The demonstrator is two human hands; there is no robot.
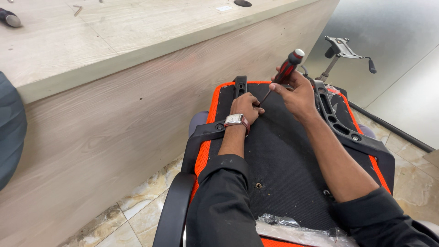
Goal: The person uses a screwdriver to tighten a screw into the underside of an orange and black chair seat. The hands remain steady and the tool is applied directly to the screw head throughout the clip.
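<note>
Upturned office chair seat, black underside with orange edge, lying in front of the person beside a wooden counter. Right hand wrapped tight round the red and black handle of a screwdriver, all fingers closed on it, shaft angled down toward the far part of the seat. Left hand, watch on wrist, curled by the tip, fingertips pinched together as if steadying a screw or the tip itself; too small to tell what's between them. Both armrests look mounted: left armrest bracket sits against the seat edge, right armrest bracket shows a bolt in place. Judging progress: roughly mid-job, arms on, fastening under way at the far end. Left to do, as far as visible: two bare threaded holes near the person, one at and one at, nothing mounted there. Metal seat plate with levers on its post stands apart on the tiled floor, not attached to the seat. Clear plastic wrap bunched at the near edge. Loose hex key and another tool handle on the counter top
</note>
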